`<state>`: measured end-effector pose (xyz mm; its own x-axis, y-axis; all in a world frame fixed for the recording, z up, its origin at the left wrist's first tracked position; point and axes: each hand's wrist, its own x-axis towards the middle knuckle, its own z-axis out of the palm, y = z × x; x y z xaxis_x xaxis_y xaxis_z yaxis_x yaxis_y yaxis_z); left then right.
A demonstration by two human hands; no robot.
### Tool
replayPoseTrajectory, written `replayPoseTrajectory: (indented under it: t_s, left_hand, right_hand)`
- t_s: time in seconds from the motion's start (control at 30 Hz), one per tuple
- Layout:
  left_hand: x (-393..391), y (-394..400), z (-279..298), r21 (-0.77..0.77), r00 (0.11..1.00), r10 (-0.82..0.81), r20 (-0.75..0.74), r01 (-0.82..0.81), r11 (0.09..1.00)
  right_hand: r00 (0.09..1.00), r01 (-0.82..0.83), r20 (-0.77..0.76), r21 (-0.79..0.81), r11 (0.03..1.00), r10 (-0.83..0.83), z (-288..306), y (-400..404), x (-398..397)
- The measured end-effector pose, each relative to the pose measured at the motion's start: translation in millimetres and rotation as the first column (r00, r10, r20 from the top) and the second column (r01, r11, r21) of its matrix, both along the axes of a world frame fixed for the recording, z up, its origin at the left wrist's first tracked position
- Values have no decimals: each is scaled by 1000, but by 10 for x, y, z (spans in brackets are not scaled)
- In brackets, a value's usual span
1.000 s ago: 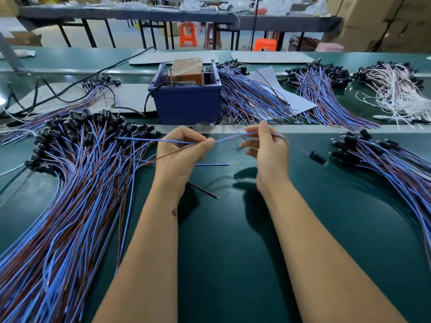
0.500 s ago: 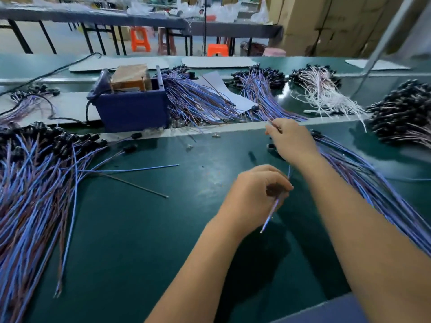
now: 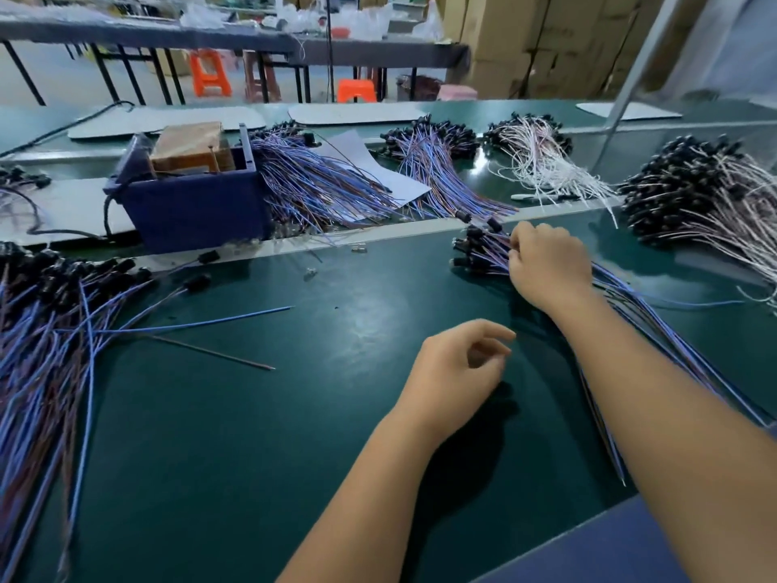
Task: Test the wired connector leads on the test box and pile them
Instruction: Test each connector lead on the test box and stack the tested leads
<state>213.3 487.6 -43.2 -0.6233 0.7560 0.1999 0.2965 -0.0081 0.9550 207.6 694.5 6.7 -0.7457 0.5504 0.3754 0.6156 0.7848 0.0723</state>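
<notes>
Both grips partly unreadable: right hand (image 3: pixel 546 263) fingertips buried in lead pile (image 3: pixel 483 250), left hand (image 3: pixel 456 372) loosely curled, empty.

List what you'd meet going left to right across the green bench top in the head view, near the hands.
Big pile of blue and brown wired leads with black connectors → loose blue wire → left hand → right hand, resting on the smaller pile of blue leads.

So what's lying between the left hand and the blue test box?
In the head view, mostly bare green mat between the left hand and blue test box, plus small metal bits.
</notes>
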Motion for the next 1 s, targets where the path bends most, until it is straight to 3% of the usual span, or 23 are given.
replayPoseTrajectory:
  t_s: [0.1,0.23,0.33,0.5,0.57,0.67,0.73,0.8,0.87,1.0]
  left_hand:
    - [-77,-32,33,30,992,99,77,-102,994]
    - [-247,-131,113,56,933,353,76,-357,932]
    - [-470,-336,175,144,803,594,47,-594,791]
    - [-841,-881,191,225,530,841,107,-837,499]
    - [-967,-1145,200,244,449,893,20,-869,432]
    - [-1130,-1487,183,232,313,925,-217,-904,360]
    - [-1253,-1626,144,83,212,918,-336,-964,253]
    - [-1368,-1679,122,-175,210,896,-392,-973,152]
    - [-1454,-1674,123,-372,294,854,-429,-919,130]
    - [-1550,-1629,122,-503,388,755,-529,-859,89]
  right_hand:
    - [992,44,-120,-8,999,-44,-13,-202,-76]
    - [975,-106,-206,-111,988,82,-44,-711,-334]
    - [937,-297,-251,-217,930,241,-136,-1266,-635]
    - [847,-517,-399,-465,719,352,-255,-2167,-1059]
    - [816,-573,-413,-487,660,404,-285,-2450,-1177]
    - [768,-640,-337,-413,648,544,-354,-2630,-1218]
    - [720,-692,-292,-369,620,630,-395,-2603,-1192]
    - [688,-722,-294,-369,585,664,-413,-2577,-1161]
    - [677,-732,-317,-386,562,664,-412,-2589,-1152]
    - [674,-734,-339,-405,545,656,-411,-2597,-1145]
